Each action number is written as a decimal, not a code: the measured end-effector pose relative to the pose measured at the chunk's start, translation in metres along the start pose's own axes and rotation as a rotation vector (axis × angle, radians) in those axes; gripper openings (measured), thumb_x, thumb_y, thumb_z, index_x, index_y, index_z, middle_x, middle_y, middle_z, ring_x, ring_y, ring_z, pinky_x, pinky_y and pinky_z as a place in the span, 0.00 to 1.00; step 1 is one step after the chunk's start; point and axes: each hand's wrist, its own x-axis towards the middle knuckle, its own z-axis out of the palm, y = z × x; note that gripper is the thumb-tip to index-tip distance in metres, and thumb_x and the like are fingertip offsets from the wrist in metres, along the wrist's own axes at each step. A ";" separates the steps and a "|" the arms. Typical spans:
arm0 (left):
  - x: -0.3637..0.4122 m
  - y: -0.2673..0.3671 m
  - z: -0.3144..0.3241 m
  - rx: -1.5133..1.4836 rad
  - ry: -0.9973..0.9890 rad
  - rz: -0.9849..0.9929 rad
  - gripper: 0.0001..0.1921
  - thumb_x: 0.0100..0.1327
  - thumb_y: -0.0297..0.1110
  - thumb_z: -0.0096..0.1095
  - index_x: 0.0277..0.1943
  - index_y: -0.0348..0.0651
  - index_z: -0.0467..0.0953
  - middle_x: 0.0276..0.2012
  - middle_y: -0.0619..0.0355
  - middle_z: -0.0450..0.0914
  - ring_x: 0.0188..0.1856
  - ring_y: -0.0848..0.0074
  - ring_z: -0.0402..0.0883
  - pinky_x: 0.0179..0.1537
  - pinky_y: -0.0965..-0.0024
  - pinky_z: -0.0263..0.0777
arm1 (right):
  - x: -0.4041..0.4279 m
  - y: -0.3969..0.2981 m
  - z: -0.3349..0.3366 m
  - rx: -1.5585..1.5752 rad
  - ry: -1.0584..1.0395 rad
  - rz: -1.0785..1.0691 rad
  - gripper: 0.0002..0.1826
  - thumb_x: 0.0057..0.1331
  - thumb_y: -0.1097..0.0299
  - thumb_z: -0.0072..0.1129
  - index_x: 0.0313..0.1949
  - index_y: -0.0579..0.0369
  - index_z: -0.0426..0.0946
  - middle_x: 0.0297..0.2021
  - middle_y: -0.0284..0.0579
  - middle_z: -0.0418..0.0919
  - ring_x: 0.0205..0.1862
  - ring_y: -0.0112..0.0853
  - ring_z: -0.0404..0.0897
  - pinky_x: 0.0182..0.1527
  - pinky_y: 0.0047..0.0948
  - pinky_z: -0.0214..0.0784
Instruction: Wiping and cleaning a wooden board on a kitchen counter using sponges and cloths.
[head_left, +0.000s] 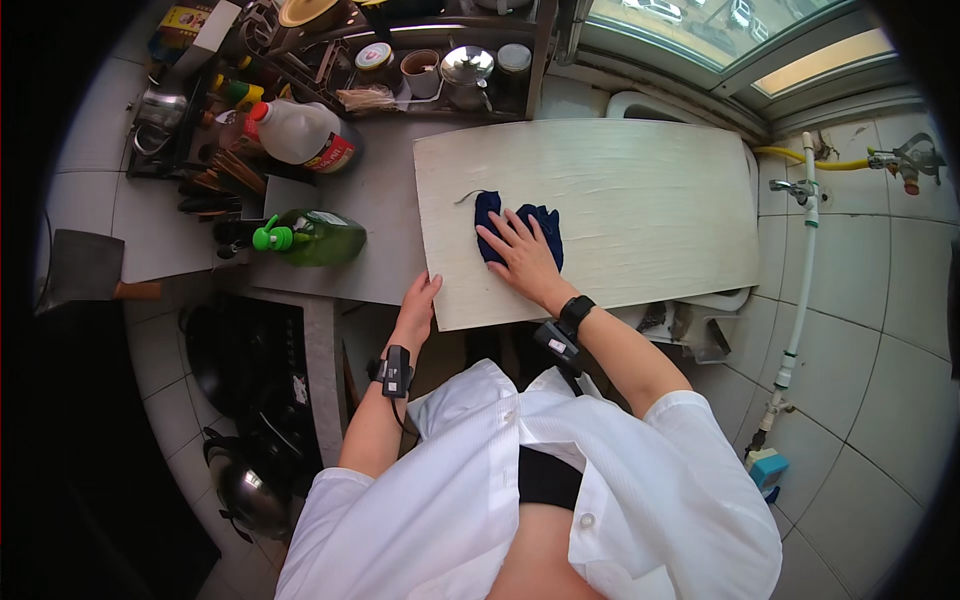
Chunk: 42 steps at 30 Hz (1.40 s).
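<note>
A dark blue cloth (553, 229) lies bunched on a large pale board (645, 202), with a thin string at its left end. My right hand (525, 259) presses down on the cloth with its fingers spread. At the board's near left corner is my left hand (420, 304), its fingertips by the edge; whether it grips the board cannot be told. Both wrists wear black strapped devices. Left of the board stands a green bottle with a pump top (322, 238) on the grey counter (382, 195).
Behind the green bottle is a large plastic jug with a red cap (300, 135). A rack (420, 109) holds jars and a metal pot (466, 75). A cleaver (90, 262) hangs at far left, above dark pans (225, 352). A white pipe (799, 285) runs down the tiled wall at right.
</note>
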 end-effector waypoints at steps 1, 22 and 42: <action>0.005 -0.007 -0.002 -0.001 0.004 -0.005 0.24 0.70 0.36 0.53 0.65 0.35 0.62 0.58 0.56 0.73 0.59 0.72 0.73 0.59 0.72 0.65 | -0.001 0.009 0.001 0.004 -0.005 0.000 0.33 0.57 0.59 0.64 0.63 0.42 0.66 0.67 0.41 0.60 0.69 0.43 0.56 0.69 0.50 0.47; 0.004 -0.023 -0.009 -0.041 0.216 0.035 0.23 0.68 0.23 0.53 0.65 0.32 0.62 0.57 0.52 0.74 0.57 0.73 0.74 0.58 0.71 0.67 | 0.095 0.062 0.025 0.037 0.250 0.091 0.29 0.54 0.81 0.51 0.58 0.59 0.67 0.64 0.54 0.64 0.65 0.47 0.62 0.66 0.47 0.53; -0.001 -0.018 0.001 -0.062 0.282 0.021 0.24 0.67 0.21 0.50 0.65 0.29 0.60 0.58 0.49 0.73 0.58 0.71 0.73 0.60 0.71 0.66 | 0.013 0.271 -0.098 -0.148 0.264 0.276 0.34 0.53 0.85 0.50 0.62 0.54 0.65 0.66 0.48 0.63 0.66 0.47 0.61 0.68 0.43 0.52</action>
